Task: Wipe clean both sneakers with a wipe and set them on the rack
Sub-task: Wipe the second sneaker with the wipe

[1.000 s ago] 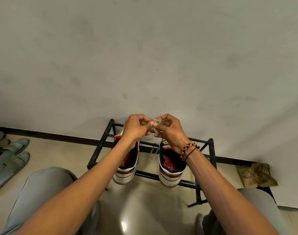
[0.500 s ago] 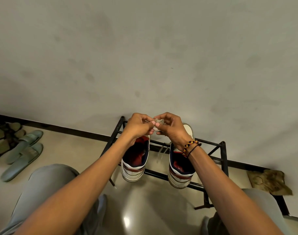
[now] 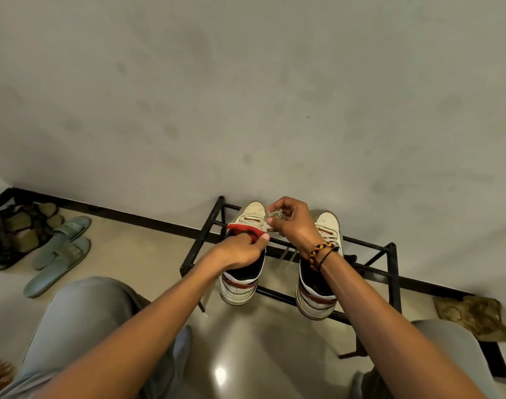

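Two white sneakers with red and navy trim sit side by side on a low black metal rack (image 3: 392, 272), toes toward the wall. My left hand (image 3: 243, 250) pinches the red tongue of the left sneaker (image 3: 238, 286) at its opening. My right hand (image 3: 292, 223), with a beaded bracelet on its wrist, holds a small crumpled greyish wipe (image 3: 273, 216) just above the left sneaker's toe. The right sneaker (image 3: 318, 300) is partly covered by my right forearm; its laces hang down between the shoes.
The rack stands against a plain wall on a glossy tiled floor. A pair of green slides (image 3: 59, 254) and dark sandals (image 3: 15, 228) lie at the left. A dirty crumpled cloth (image 3: 473, 315) lies at the right. My knees frame the bottom.
My left hand let go of the wipe and dropped onto the left sneaker's red tongue. The right hand keeps the wipe. The camera has turned left, so the rack appears further right.
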